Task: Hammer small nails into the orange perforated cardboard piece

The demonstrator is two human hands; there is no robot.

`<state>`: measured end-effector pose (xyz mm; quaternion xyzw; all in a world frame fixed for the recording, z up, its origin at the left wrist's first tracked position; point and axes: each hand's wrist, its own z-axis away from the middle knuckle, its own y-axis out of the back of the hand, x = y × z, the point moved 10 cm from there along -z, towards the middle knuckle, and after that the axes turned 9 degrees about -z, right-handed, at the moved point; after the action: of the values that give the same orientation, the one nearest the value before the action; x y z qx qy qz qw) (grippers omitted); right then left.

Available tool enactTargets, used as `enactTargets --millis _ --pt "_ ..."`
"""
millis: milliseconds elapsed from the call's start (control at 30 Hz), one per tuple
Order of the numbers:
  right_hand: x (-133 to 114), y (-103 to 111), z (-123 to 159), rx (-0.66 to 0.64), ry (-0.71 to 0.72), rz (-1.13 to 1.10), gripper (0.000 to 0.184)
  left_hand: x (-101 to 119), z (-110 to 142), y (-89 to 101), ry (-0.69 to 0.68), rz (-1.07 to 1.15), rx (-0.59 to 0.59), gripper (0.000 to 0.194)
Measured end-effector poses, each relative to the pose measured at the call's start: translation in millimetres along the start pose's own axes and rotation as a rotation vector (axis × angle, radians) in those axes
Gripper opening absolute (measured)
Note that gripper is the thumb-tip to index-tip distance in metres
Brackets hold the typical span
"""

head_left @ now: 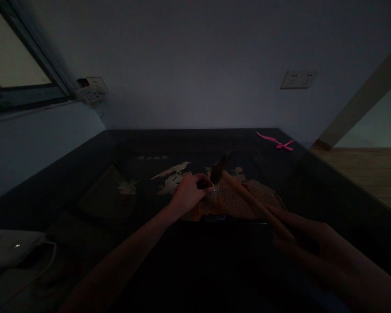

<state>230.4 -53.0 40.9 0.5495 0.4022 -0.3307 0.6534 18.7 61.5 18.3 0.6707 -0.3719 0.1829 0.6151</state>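
In the dim light my right hand (pixel 313 239) is wrapped round the wooden handle of a hammer (pixel 249 196). Its dark head is beside the fingertips of my left hand (pixel 189 191). There the thumb and forefinger are pinched together, and what they hold, if anything, is too small and dark to make out. Under them lies a flat, tan and reddish piece (pixel 231 200) covered in dark spots or holes. Its kind I cannot tell. It rests on a dark table (pixel 189 139) decorated with a pale bird and flowers.
A pink ribbon (pixel 282 145) lies at the table's far right. At the lower left is a white device (pixel 13 245) with a cable. Wall sockets (pixel 298 79) and another socket group (pixel 93 89) are on the walls. A window (pixel 19 52) is at the upper left.
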Motion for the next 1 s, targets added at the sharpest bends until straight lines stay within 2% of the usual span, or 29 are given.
enactTargets --millis 100,233,367,500,667,833,1000 --pt "-4 2 -1 0.032 0.031 -0.022 0.047 1 0 -0.5 -0.006 0.01 -0.011 0.004" --pt "-5 -3 -2 -0.04 0.023 -0.082 0.049 0 0 -0.8 0.0 0.039 -0.013 0.004" --pt "-6 -2 -4 -0.023 0.026 0.028 0.051 0 0 -0.1 -0.013 0.014 -0.003 0.005" --pt "-4 -3 -3 -0.035 0.036 0.01 0.051 -1 0 -1.1 -0.002 0.013 -0.019 0.005" --pt "5 7 -1 0.057 0.015 0.02 0.053 -1 -1 -0.2 0.002 0.003 -0.009 0.005" --pt "-5 4 -1 0.044 0.074 0.008 0.05 -1 0 0.0 0.012 -0.018 -0.006 0.006" --pt "-3 2 -2 0.021 0.027 0.009 0.054 1 0 1.4 -0.001 -0.016 0.003 0.004"
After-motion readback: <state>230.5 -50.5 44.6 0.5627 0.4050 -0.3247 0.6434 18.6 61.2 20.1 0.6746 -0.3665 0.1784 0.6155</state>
